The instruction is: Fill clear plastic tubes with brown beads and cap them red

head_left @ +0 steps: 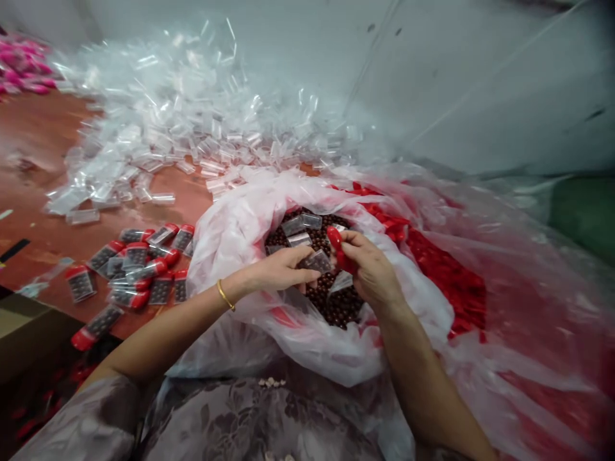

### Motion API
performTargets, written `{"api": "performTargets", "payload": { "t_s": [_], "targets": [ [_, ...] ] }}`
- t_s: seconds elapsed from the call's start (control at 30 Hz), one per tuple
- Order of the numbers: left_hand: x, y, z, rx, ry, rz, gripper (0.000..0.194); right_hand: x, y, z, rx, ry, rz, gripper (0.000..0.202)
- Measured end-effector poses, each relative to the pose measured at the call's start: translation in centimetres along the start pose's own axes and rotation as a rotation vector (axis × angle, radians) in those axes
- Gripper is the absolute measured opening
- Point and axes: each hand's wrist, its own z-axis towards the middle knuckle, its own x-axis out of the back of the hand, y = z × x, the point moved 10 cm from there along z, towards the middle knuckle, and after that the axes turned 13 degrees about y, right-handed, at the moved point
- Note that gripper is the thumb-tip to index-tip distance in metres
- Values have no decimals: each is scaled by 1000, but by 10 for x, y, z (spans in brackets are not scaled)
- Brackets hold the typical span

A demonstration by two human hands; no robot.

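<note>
My left hand (291, 267) is closed on a small clear plastic container (318, 261) with dark balls inside, above an opened bag. Close to its right, my right hand (369, 264) pinches a red cap (335, 238) between thumb and fingers; more red shows lower in that grip. The cap and the container are apart. Below both hands, dark brown balls (339, 306) fill the white plastic bag (230, 230), whose rim is rolled outward. Several clear containers (300, 239) lie on the balls. My left palm side is partly hidden.
Filled containers with red caps (137, 256) lie in a group on the reddish table (29, 147) at left. Behind is a large heap of clear containers (192, 121). Red caps (442, 275) fill a plastic bag at right. Pink pieces (22, 64) sit far left; a cardboard box (29, 333) stands below the table edge.
</note>
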Motion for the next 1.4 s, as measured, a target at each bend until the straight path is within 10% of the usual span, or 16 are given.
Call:
{"api": "performTargets", "payload": {
  "t_s": [0.67,0.93,1.4],
  "targets": [
    [8,11,-2,-67,72,-182,46,17,-14,-21,257,193,120,29],
    [9,12,-1,-84,67,-159,51,6,-6,-23,252,60,-165,33],
    [12,9,0,-59,139,-53,37,-18,-26,-47,744,-108,-528,36]
  ]
}}
